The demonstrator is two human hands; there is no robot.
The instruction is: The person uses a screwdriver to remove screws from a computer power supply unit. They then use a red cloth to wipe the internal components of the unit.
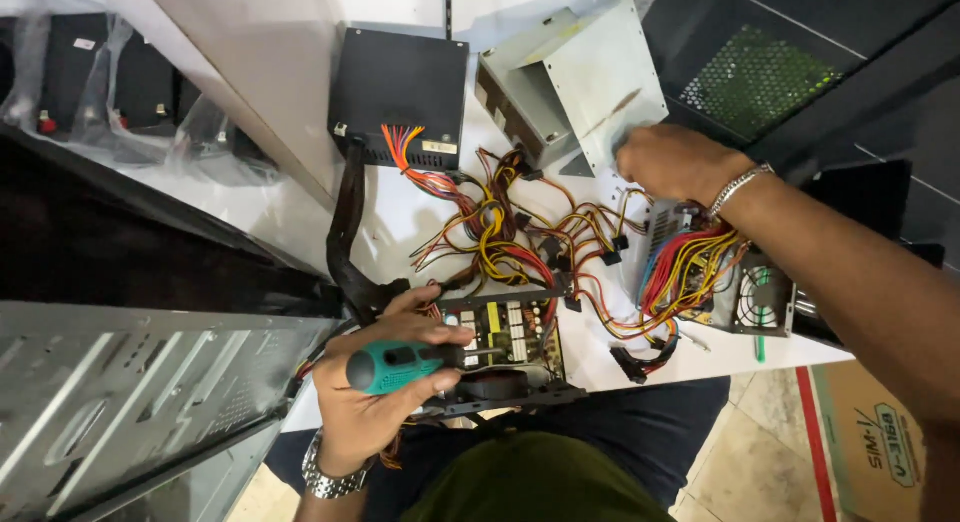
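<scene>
My left hand [375,387] grips a screwdriver with a teal and black handle [395,365], its shaft pointing right over an opened power supply [510,347] with a bare circuit board and a black fan at the table's near edge. My right hand [672,164], a metal bracelet on its wrist, reaches far across the table and holds the lower edge of a grey sheet-metal cover [590,77]. Between both hands spreads a tangle of red, yellow, orange and black cables [520,237] with black connectors.
A closed black power supply [400,82] stands at the back. Another open unit with a fan [760,300] lies at the right under my forearm. A grey computer case panel [130,392] is at the left, a dark mesh panel [760,77] at top right, a cardboard box [880,432] on the floor.
</scene>
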